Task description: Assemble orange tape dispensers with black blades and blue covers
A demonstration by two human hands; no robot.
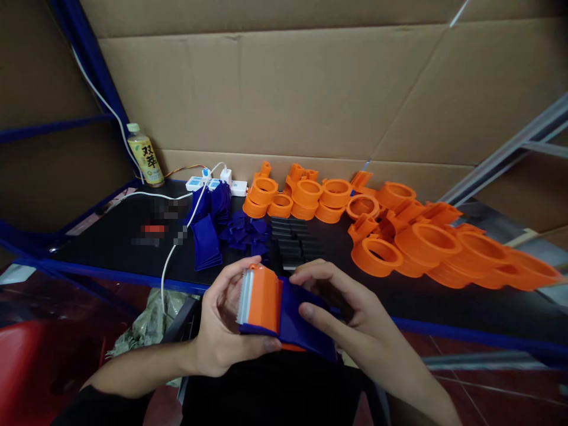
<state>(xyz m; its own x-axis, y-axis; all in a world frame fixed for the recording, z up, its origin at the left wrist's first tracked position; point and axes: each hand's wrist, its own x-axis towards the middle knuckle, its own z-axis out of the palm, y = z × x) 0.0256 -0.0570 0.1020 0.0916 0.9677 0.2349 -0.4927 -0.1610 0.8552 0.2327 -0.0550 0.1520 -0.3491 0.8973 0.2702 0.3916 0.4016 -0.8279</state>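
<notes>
Both hands hold a tape dispenser (pixel 264 300) just in front of the table's edge. It has an orange body, a blue plate (pixel 298 322) on its right part and a grey serrated blade (pixel 244 296) at the left end. My left hand (pixel 217 340) is wrapped round the blade end, thumb along the lower edge. My right hand (pixel 355 305) grips the blue plate, its thumb lying on the face and its fingers bent over the far edge. The underside of the dispenser is hidden.
Orange dispenser bodies (pixel 428 242) stand in stacks along the back and right of the black table (pixel 119 236). Blue plates (pixel 206 242), small blue parts (pixel 246 231) and black pieces (pixel 295 239) lie mid-table. A white cable (pixel 171 254) hangs over the front edge; a bottle (pixel 146 157) stands back left.
</notes>
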